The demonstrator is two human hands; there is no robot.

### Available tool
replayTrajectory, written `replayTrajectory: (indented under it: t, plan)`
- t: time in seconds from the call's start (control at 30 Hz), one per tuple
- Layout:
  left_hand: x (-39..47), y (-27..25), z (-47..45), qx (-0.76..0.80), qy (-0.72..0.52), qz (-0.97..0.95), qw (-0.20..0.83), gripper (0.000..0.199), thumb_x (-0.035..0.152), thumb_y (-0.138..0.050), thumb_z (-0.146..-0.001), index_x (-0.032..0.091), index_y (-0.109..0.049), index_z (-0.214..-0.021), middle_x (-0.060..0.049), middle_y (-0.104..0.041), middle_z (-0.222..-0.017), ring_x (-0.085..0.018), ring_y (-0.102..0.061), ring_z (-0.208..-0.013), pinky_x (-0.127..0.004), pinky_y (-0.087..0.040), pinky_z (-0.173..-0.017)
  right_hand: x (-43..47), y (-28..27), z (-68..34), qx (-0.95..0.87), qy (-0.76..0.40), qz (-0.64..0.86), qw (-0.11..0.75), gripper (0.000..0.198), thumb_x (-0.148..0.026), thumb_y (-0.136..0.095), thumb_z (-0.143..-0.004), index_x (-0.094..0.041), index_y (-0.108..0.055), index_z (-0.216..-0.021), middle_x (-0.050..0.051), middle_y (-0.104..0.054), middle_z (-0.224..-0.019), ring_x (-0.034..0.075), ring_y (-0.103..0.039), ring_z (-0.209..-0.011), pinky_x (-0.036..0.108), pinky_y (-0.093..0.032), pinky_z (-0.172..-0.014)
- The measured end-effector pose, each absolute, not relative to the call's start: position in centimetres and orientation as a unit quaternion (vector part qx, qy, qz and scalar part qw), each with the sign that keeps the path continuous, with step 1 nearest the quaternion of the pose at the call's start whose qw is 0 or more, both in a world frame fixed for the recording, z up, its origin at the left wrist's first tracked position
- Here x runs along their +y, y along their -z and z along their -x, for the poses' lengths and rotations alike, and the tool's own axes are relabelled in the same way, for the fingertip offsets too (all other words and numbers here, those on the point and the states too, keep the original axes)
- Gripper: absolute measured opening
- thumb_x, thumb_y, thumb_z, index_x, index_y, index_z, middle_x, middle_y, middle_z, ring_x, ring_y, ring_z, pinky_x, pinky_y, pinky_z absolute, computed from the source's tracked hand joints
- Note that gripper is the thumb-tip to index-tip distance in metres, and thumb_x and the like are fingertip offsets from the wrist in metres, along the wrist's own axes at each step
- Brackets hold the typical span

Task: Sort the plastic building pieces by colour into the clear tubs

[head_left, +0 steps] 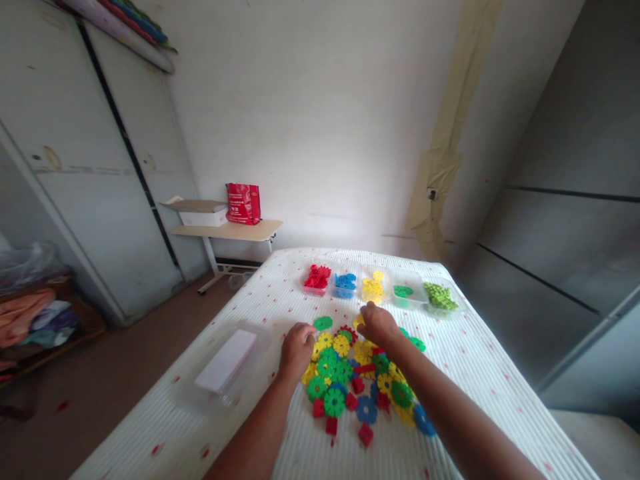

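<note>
Pinching what looks like a yellow disc (359,321) in its fingertips, the right hand (377,325) is hanging at the far edge of a heap of loose pieces (330,365), just short of the yellow tub (369,273). The left hand (299,348) is resting at the heap's left side, fingers curled and apart from the right hand; I cannot tell whether it is holding anything. The right forearm (445,393) is stretching low over the heap's right side, so drawing it back carelessly could sweep pieces along, the blue disc (424,421) beside it being likeliest. Notched rims are overlapping within the heap, so a lifted disc could be hooking its neighbour and scattering it. The yellow tub is standing close between the blue tub (345,293) and the green tub (416,281), so a slack pinch or short reach could be landing the disc among another colour.
</note>
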State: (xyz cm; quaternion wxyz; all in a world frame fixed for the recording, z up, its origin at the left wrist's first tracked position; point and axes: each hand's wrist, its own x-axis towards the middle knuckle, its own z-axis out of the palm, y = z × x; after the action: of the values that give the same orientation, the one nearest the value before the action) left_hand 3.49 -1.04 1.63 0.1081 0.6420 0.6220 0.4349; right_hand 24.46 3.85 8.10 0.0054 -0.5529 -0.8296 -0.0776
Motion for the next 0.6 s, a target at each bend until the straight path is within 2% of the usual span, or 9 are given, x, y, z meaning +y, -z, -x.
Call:
replayTrajectory:
  t: [0.13,0.33,0.47,0.6]
  plan:
    - [-1.1,-1.9,-3.6,0.630,-0.429,-0.637,0.111,0.024,0.003,-0.045,-0.072,0.018,-0.064,-0.077,-0.002,-0.065,-0.083,-0.013,-0.060,-0.083,-0.026,-0.046,-0.081,6.0,-10.7,-25.1,-0.800,0.089,0.591,0.046,0.025,-0.025,-0.045,-0.080,-0.013,-0.057,-0.099,0.012,-0.058,-0.098,0.021,-0.061,-0.082,0.027,-0.043,-0.066]
    - [-1.1,-1.8,-3.5,0.631,-0.434,-0.633,0.117,0.024,0.003,-0.045,-0.072,0.018,-0.064,-0.077,-0.002,-0.065,-0.085,-0.013,-0.060,-0.085,-0.027,-0.046,-0.082,8.4,-13.0,-26.7,-0.756,0.081,0.638,0.121,0.043,-0.027,-0.046,-0.082,-0.014,-0.043,-0.123,0.014,-0.052,-0.115,0.021,-0.060,-0.089,0.026,-0.041,-0.063]
    - [-1.0,-1.6,-3.5,0.628,-0.431,-0.638,0.112,0.024,0.003,-0.045,-0.072,0.018,-0.064,-0.077,-0.002,-0.065,-0.083,-0.013,-0.060,-0.084,-0.027,-0.046,-0.082,7.5,-11.4,-28.3,-0.759,0.065,0.644,0.067,0.030,-0.022,-0.041,-0.083,-0.018,-0.055,-0.109,0.011,-0.059,-0.106,0.021,-0.060,-0.089,0.027,-0.041,-0.066]
    - [-1.1,-1.7,-3.6,0.627,-0.432,-0.640,0.100,0.025,0.002,-0.046,-0.070,0.018,-0.064,-0.075,-0.001,-0.065,-0.082,-0.013,-0.060,-0.083,-0.026,-0.046,-0.081,6.4,-9.0,-29.9,-0.781,0.024,0.624,0.018,0.031,-0.023,-0.052,-0.074,-0.023,-0.061,-0.104,0.004,-0.065,-0.100,0.019,-0.059,-0.091,0.026,-0.042,-0.069]
